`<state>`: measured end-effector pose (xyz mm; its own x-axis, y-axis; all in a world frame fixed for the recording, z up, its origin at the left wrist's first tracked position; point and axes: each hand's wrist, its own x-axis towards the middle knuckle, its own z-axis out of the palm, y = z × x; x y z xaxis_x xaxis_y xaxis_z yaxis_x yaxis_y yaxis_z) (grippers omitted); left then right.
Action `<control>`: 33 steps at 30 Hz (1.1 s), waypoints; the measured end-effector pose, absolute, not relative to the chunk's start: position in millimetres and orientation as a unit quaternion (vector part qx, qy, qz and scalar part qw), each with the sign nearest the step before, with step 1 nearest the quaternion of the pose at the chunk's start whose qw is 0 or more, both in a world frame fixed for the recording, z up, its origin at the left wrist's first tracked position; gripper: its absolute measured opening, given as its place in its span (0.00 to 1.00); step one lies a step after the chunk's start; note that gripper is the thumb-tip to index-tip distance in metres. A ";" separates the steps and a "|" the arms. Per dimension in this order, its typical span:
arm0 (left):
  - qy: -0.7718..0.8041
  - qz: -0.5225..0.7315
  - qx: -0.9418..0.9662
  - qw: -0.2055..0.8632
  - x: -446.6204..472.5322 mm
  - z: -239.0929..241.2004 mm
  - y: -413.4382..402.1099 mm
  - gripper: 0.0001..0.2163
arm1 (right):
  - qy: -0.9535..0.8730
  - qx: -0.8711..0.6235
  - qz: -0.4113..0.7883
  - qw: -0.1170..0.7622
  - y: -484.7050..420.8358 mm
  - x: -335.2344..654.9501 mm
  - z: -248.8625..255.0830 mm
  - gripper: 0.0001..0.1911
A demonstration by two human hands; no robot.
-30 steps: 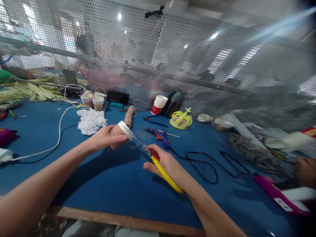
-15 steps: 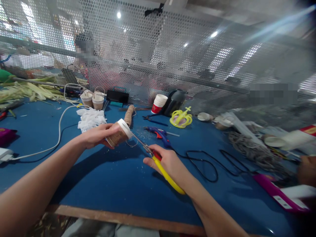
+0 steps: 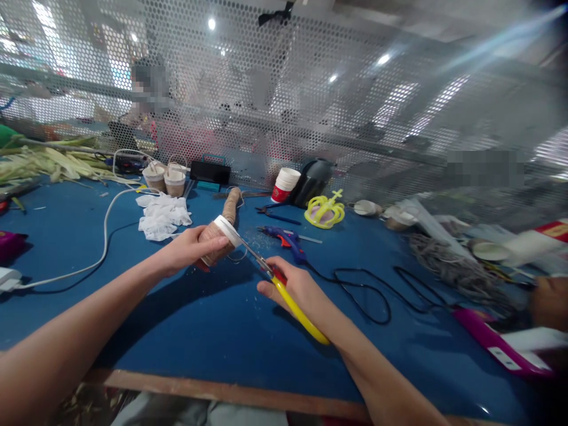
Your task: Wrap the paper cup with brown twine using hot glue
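My left hand (image 3: 190, 248) grips a paper cup (image 3: 227, 229) with a white rim and a brown, twine-like wrap round its side. The cup is tilted, its rim facing up and to the right. In my right hand (image 3: 298, 285) are scissors (image 3: 302, 316) with a yellow handle and some red on the inner side. Their blades point up and left and reach the cup's rim; whether they touch it I cannot tell. Behind the cup lies a spool of brown twine (image 3: 230, 207). A blue glue gun (image 3: 290, 241) rests just beyond my right hand.
At the back stand two wrapped cups (image 3: 174, 182), stacked red-and-white cups (image 3: 284, 184) and a yellow crown (image 3: 323, 213). White cloth (image 3: 163, 216) lies left of centre. A black cord (image 3: 364, 316) runs to a purple power strip (image 3: 501, 346). Perforated metal mesh (image 3: 266, 106) closes the far side.
My left hand has shifted slightly right with the cup, and its thumb now lies further along the wrap, near the rim. The scissors stay at the rim, almost unmoved.
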<state>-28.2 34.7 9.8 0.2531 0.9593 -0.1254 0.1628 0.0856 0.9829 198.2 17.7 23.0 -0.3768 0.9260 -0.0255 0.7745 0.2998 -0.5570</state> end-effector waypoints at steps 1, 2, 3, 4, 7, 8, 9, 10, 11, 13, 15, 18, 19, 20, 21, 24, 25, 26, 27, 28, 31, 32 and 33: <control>0.492 0.364 0.569 0.550 -29.0 10.4 34.9 0.24 | -0.789 -0.540 0.250 0.153 17.4 198.1 23.3 0.24; 0.487 0.364 0.568 0.555 -30.6 11.0 35.4 0.24 | -0.787 -0.543 0.251 0.154 17.0 198.1 23.7 0.24; 0.477 0.363 0.566 0.566 -33.0 11.5 36.2 0.25 | -0.786 -0.544 0.250 0.154 16.8 198.1 24.2 0.24; 0.463 0.360 0.563 0.582 -35.9 11.9 37.2 0.26 | -0.786 -0.544 0.249 0.155 16.5 198.1 24.7 0.25; 0.419 0.345 0.526 0.655 -45.0 11.4 40.8 0.26 | -0.787 -0.541 0.249 0.157 16.3 198.5 25.5 0.25; 0.412 0.337 0.508 0.677 -47.1 10.9 41.8 0.26 | -0.788 -0.540 0.251 0.156 16.4 198.7 25.5 0.25; 0.404 0.325 0.491 0.700 -48.4 10.4 42.5 0.26 | -0.789 -0.538 0.253 0.154 16.6 198.9 25.3 0.25; 0.399 0.317 0.477 0.716 -48.8 9.9 42.8 0.26 | -0.791 -0.536 0.253 0.151 16.9 199.2 25.1 0.25; 0.396 0.314 0.469 0.724 -48.3 9.6 42.7 0.26 | -0.794 -0.533 0.250 0.150 17.4 199.4 24.8 0.25; 0.404 0.325 0.469 0.715 -45.2 9.6 41.6 0.24 | -0.803 -0.522 0.244 0.152 18.7 200.0 24.1 0.26; 0.423 0.342 0.483 0.686 -40.8 9.7 39.7 0.22 | -0.810 -0.509 0.246 0.155 20.0 200.7 23.1 0.26; 0.442 0.343 0.505 0.657 -34.6 8.8 37.5 0.23 | -0.809 -0.508 0.251 0.154 20.7 201.5 21.4 0.25; 0.447 0.343 0.510 0.650 -33.2 8.3 37.1 0.23 | -0.807 -0.513 0.248 0.155 20.5 201.7 21.0 0.25; 0.452 0.344 0.513 0.644 -32.3 7.9 36.8 0.24 | -0.804 -0.518 0.245 0.156 20.2 201.9 20.8 0.25; 0.457 0.346 0.515 0.638 -31.8 7.6 36.8 0.24 | -0.802 -0.523 0.244 0.156 19.7 202.0 20.7 0.25; 0.459 0.352 0.515 0.633 -33.4 7.8 38.1 0.23 | -0.794 -0.534 0.248 0.153 18.1 201.6 21.9 0.25; 0.453 0.352 0.511 0.639 -34.9 8.0 39.0 0.23 | -0.791 -0.537 0.251 0.152 17.6 201.3 22.4 0.25; 0.444 0.351 0.505 0.651 -36.6 8.1 40.2 0.23 | -0.789 -0.539 0.254 0.151 17.3 201.0 22.8 0.25; 0.432 0.347 0.495 0.669 -38.5 7.9 41.6 0.23 | -0.787 -0.540 0.256 0.151 17.0 200.7 23.2 0.25; 0.419 0.342 0.480 0.690 -40.2 7.4 42.9 0.24 | -0.787 -0.541 0.255 0.152 16.9 200.5 23.4 0.25; 0.382 0.324 0.437 0.747 -43.4 4.9 45.4 0.26 | -0.793 -0.536 0.243 0.158 17.7 200.2 23.5 0.23; 0.375 0.323 0.430 0.755 -43.5 4.1 45.4 0.26 | -0.796 -0.533 0.240 0.157 18.2 200.2 23.5 0.22; 0.372 0.326 0.430 0.755 -43.1 3.5 45.1 0.25 | -0.799 -0.530 0.237 0.155 18.8 200.3 23.5 0.22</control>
<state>-43.1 45.1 3.5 0.5104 0.8124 -0.2820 -0.1730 0.4182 0.8917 200.3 18.8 23.5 -0.3908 0.9205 -0.0037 0.7733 0.3261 -0.5438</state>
